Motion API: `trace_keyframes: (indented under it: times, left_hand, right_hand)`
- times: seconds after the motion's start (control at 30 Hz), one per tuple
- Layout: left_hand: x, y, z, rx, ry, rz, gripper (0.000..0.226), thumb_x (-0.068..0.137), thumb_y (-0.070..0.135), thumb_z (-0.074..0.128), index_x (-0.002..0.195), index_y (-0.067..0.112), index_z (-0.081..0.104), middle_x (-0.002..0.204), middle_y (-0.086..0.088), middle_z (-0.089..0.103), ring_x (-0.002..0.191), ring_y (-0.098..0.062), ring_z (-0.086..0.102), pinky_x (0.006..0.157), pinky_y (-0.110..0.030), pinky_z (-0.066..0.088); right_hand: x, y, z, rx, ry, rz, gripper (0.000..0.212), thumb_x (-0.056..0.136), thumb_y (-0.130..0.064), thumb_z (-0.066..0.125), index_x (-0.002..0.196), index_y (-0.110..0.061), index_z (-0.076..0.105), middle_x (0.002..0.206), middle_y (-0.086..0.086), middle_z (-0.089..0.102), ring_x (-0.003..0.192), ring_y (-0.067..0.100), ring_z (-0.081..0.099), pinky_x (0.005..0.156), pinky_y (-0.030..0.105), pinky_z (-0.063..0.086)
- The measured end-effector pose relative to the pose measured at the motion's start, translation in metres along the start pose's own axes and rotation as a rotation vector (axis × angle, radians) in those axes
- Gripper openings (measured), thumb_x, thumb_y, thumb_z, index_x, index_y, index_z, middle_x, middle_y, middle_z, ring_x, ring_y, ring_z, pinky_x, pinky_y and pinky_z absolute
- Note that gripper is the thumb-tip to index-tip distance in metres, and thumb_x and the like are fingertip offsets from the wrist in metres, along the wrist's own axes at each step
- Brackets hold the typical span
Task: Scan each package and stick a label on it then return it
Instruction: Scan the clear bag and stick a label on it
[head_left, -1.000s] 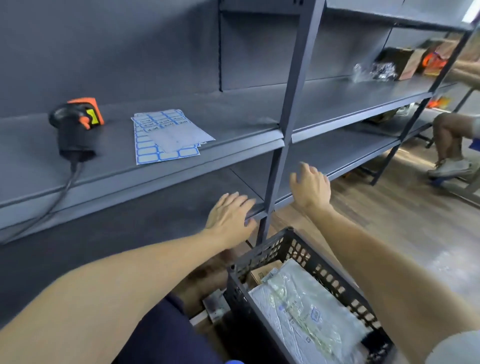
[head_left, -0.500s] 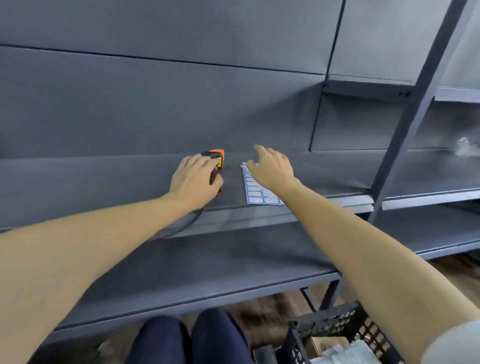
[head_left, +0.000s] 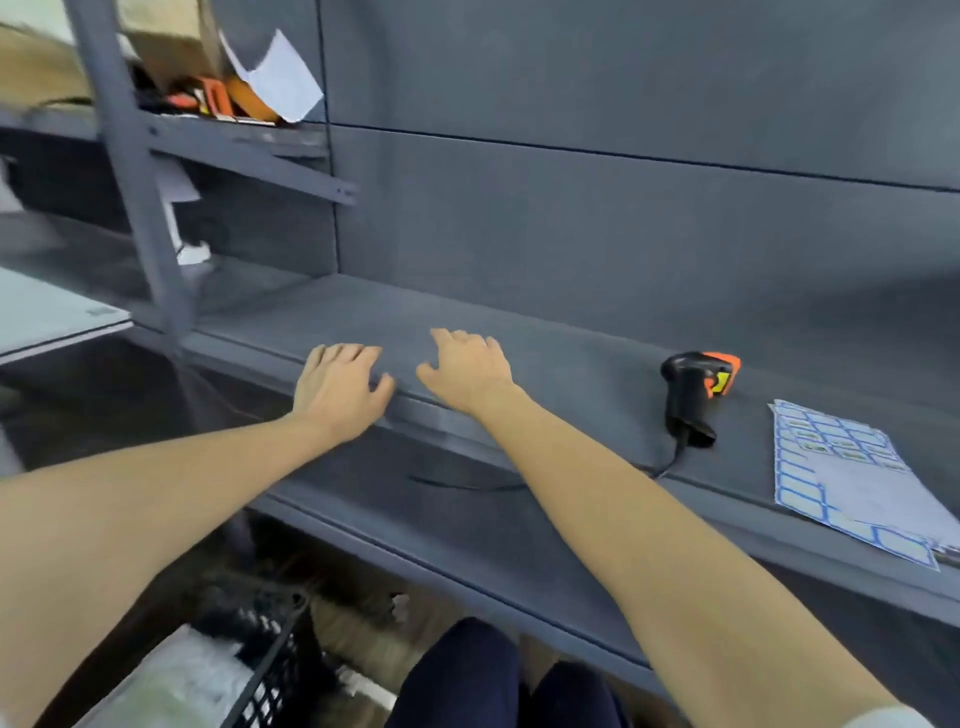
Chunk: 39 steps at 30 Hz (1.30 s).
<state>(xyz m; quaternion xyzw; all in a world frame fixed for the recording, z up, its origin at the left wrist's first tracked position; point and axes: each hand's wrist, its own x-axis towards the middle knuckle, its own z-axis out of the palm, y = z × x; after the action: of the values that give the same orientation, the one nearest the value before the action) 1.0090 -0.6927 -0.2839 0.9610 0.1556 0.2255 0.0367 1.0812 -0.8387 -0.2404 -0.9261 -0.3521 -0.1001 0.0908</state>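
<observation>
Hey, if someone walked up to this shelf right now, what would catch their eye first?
Probably the two bare hands side by side at the front edge of the grey shelf, the left hand and right hand, both open and holding nothing. Next, off to the right on the same shelf, the black and orange scanner lying with its cord trailing off the edge, and beyond it the blue-bordered label sheet.

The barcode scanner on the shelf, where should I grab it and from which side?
Judging by its pose, grip the scanner around its black handle, coming from above with the right hand. The handle lies exposed toward the shelf edge; the orange head points backward.
</observation>
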Motion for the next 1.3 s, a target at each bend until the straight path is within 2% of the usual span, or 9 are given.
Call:
trace_keyframes:
  times: [0.3,0.57,0.7,0.9,1.13,1.3]
  left_hand:
    - [-0.076,-0.121,-0.001,0.099,-0.038,-0.316,0.047,0.094,0.036,0.045,0.135,0.013,0.052,0.136,-0.009,0.055,0.127,-0.029,0.046,0.11,-0.039,0.028]
    - [-0.147,-0.209,0.057,0.096,-0.168,-0.494,0.046,0.094,0.035,0.045,0.133,0.013,0.053,0.13,-0.01,0.058,0.123,-0.03,0.049,0.106,-0.04,0.032]
    - [-0.201,-0.234,0.108,0.037,-0.265,-0.585,0.043,0.092,0.037,0.046,0.127,0.016,0.057,0.125,-0.008,0.062,0.117,-0.028,0.053,0.101,-0.038,0.035]
    - [-0.276,-0.261,0.178,-0.024,-0.431,-0.747,0.05,0.093,0.041,0.043,0.137,0.017,0.049,0.136,-0.003,0.054,0.124,-0.023,0.048,0.104,-0.034,0.029]
    - [-0.344,-0.28,0.227,-0.055,-0.543,-0.889,0.051,0.097,0.043,0.036,0.141,0.019,0.042,0.141,0.001,0.049,0.128,-0.02,0.043,0.108,-0.032,0.024]
    - [-0.374,-0.285,0.256,-0.083,-0.618,-0.992,0.052,0.098,0.043,0.035,0.144,0.019,0.039,0.145,0.0,0.045,0.132,-0.02,0.04,0.112,-0.034,0.022]
  right_hand:
    - [0.017,-0.125,0.074,0.168,-0.091,-0.304,0.04,0.094,-0.027,0.044,0.129,-0.007,0.049,0.128,0.015,0.055,0.117,0.034,0.051,0.094,0.039,0.04]
    - [-0.006,-0.202,0.188,0.202,-0.32,-0.386,0.039,0.093,-0.027,0.045,0.128,-0.009,0.05,0.123,0.013,0.057,0.112,0.034,0.052,0.088,0.041,0.041]
    - [-0.031,-0.228,0.254,0.165,-0.495,-0.412,0.04,0.094,-0.029,0.045,0.129,-0.009,0.049,0.127,0.014,0.055,0.116,0.033,0.051,0.094,0.041,0.04]
    - [-0.065,-0.266,0.338,0.1,-0.735,-0.472,0.044,0.094,-0.031,0.046,0.134,-0.01,0.045,0.134,0.013,0.051,0.123,0.031,0.047,0.1,0.04,0.035]
    - [-0.087,-0.289,0.407,0.021,-0.912,-0.493,0.048,0.096,-0.032,0.043,0.139,-0.01,0.039,0.138,0.013,0.047,0.129,0.031,0.041,0.108,0.041,0.03]
    - [-0.095,-0.294,0.443,0.004,-0.981,-0.477,0.051,0.093,-0.028,0.043,0.141,-0.011,0.037,0.138,0.013,0.047,0.129,0.03,0.041,0.108,0.04,0.029]
